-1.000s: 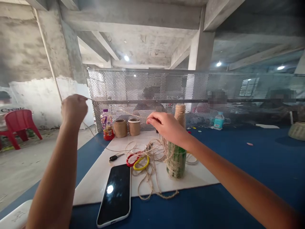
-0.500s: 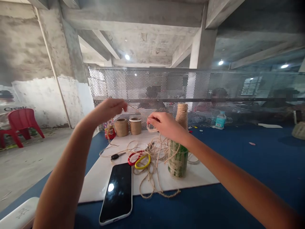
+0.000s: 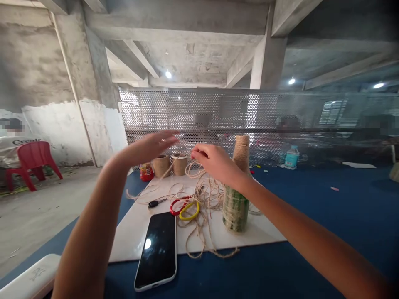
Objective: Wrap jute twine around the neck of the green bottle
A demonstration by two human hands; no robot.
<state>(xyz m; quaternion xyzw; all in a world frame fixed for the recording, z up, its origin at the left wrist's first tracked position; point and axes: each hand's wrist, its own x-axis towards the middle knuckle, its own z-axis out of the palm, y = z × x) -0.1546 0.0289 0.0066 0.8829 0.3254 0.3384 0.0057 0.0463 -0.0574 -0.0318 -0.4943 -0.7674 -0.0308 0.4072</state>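
Note:
My left hand (image 3: pixel 151 146) is raised over the far left of a white board, fingers stretched out and apart from the twine below. Beside it, my right hand (image 3: pixel 215 161) pinches jute twine (image 3: pixel 213 191) between thumb and fingers, and a small loop dangles under the fingertips. More twine lies tangled across the white board (image 3: pixel 124 245). A green bottle (image 3: pixel 236 211) stands upright behind my right wrist, its neck wrapped closely in twine and its lower body only loosely covered. Scissors (image 3: pixel 189 219) with red and yellow handles lie partly under the tangle.
Two twine spools (image 3: pixel 161 167) and a red jar (image 3: pixel 146 172) stand at the board's far left. A key (image 3: pixel 153 204) and a phone (image 3: pixel 157 251) lie nearer. A blue-labelled bottle (image 3: pixel 292 158) stands right, before a perforated metal screen (image 3: pixel 149 112). People sit beyond.
My left hand has moved right and its fingers have straightened out; a twine strand beneath it has dropped towards the board. The right hand keeps its pinch. The view has shifted slightly left.

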